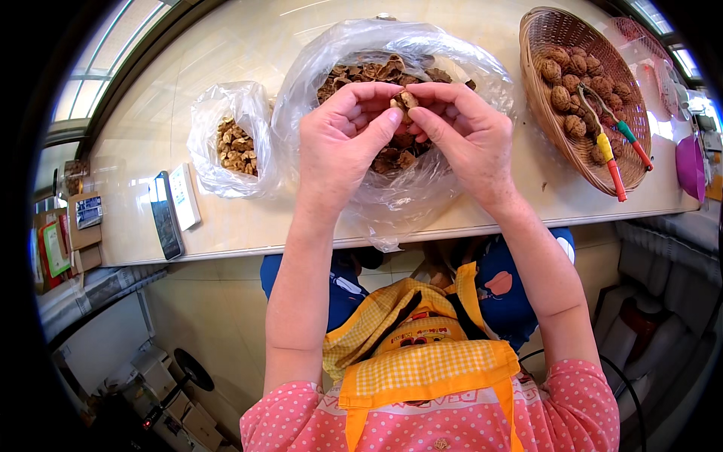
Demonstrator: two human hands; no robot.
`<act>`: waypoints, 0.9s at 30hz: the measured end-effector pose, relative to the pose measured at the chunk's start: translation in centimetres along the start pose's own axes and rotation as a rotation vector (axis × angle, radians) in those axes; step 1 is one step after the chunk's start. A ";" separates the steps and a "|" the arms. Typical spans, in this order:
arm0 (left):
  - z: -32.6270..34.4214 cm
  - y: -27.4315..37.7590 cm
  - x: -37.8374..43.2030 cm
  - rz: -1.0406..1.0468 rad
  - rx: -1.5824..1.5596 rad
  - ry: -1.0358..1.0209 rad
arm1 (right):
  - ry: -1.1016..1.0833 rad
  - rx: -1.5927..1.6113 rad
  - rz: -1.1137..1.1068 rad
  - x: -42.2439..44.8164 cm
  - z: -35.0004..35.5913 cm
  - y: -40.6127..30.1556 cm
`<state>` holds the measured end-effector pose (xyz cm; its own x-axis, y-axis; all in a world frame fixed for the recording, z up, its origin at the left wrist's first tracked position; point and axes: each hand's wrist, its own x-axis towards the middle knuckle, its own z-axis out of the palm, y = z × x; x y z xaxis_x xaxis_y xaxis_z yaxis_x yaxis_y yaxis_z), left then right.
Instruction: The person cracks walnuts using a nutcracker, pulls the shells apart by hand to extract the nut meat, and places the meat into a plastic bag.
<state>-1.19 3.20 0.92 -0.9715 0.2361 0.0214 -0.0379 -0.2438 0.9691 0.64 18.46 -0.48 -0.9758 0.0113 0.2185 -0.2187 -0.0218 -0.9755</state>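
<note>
Between the fingertips of my left hand [347, 135] and my right hand [466, 133] is a small walnut piece [404, 101]; both thumbs and index fingers touch it. My hands are over a large clear plastic bag [418, 200] that lies open and holds broken brown walnut shells [395, 161]. Left of it stands a smaller clear bag [212, 175] with shelled walnut kernels [236, 147]. A wicker basket [534, 121] on the right holds whole walnuts [560, 99]. On them rests a metal nutcracker [605, 148] with yellow, red and green handle coverings.
A dark smartphone [165, 217] and a white rectangular device [184, 198] lie near the front left edge of the pale table [254, 226]. At the far right is a purple bowl [690, 169]. Boxes [86, 226] stand at the far left.
</note>
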 end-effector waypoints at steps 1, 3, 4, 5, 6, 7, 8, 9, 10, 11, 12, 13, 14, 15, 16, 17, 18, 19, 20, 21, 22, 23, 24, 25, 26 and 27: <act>0.0 -0.1 0.0 0.022 0.019 -0.006 | 0.001 0.018 0.010 0.0 0.0 0.0; -0.1 -0.3 0.0 0.030 0.027 -0.005 | -0.002 0.051 0.025 0.0 0.1 -0.1; -0.1 -0.3 0.0 0.038 0.034 -0.004 | -0.005 0.083 0.039 0.0 0.1 -0.2; -0.1 -0.4 0.0 0.038 0.034 -0.003 | -0.005 0.083 0.039 0.0 0.2 -0.3; -0.1 -0.4 0.0 0.043 0.036 -0.002 | 0.007 0.080 0.052 0.0 0.3 -0.4; 0.0 -0.4 0.0 0.048 0.037 -0.001 | 0.020 0.077 0.064 0.0 0.3 -0.5; 0.0 -0.3 -0.1 0.048 0.037 0.000 | 0.020 0.077 0.065 0.0 0.2 -0.4; 0.1 -0.1 -0.1 0.043 0.052 0.012 | 0.009 0.119 0.081 0.1 0.0 -0.3; 0.1 0.0 -0.1 0.038 0.068 0.025 | -0.002 0.161 0.098 0.2 -0.1 -0.2; 0.2 0.1 -0.1 0.038 0.067 0.025 | -0.002 0.161 0.098 0.2 -0.1 -0.2; 0.2 0.1 0.0 0.043 0.057 0.034 | -0.006 0.192 0.115 0.3 -0.2 -0.2; 0.1 0.1 -0.1 0.048 0.046 0.042 | -0.010 0.223 0.131 0.3 -0.2 -0.2; 0.1 0.1 0.0 0.048 0.046 0.042 | -0.010 0.223 0.131 0.3 -0.2 -0.2; 0.0 0.1 0.0 0.043 0.039 0.027 | -0.014 0.224 0.136 0.3 -0.2 -0.2; -0.1 0.1 0.0 0.038 0.031 0.012 | -0.018 0.226 0.140 0.3 -0.2 -0.2; -0.2 0.0 0.0 0.038 0.031 0.012 | -0.018 0.226 0.140 0.3 -0.2 -0.2; -0.2 -0.1 0.0 0.033 0.024 0.005 | -0.023 0.231 0.140 0.3 -0.2 -0.3; -0.3 -0.1 0.0 0.028 0.017 -0.002 | -0.028 0.235 0.141 0.3 -0.2 -0.3; -0.3 -0.1 0.0 0.027 0.017 -0.003 | -0.027 0.235 0.141 0.3 -0.2 -0.3; -0.4 -0.1 0.0 0.015 0.011 -0.006 | -0.020 0.234 0.138 0.3 -0.2 -0.3; -0.4 0.0 0.0 0.002 0.005 -0.009 | -0.012 0.232 0.135 0.2 -0.2 -0.3; -0.5 0.0 0.0 0.002 0.005 -0.009 | -0.012 0.232 0.135 0.3 -0.2 -0.3; -0.5 0.1 0.0 -0.022 -0.005 -0.021 | -0.006 0.237 0.132 0.3 -0.2 -0.2; -0.6 0.1 0.0 -0.046 -0.014 -0.033 | 0.000 0.241 0.129 0.3 -0.2 -0.1; -0.6 0.3 0.0 -0.046 -0.014 -0.034 | 0.000 0.241 0.129 0.3 -0.2 -0.1; -0.7 0.4 -0.1 -0.090 -0.071 -0.043 | -0.002 0.240 0.129 0.3 -0.2 0.0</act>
<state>-1.30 2.47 1.14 -0.9525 0.3001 -0.0525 -0.1422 -0.2855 0.9478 0.34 18.69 -0.40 -0.9956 -0.0089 0.0933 -0.0878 -0.2590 -0.9619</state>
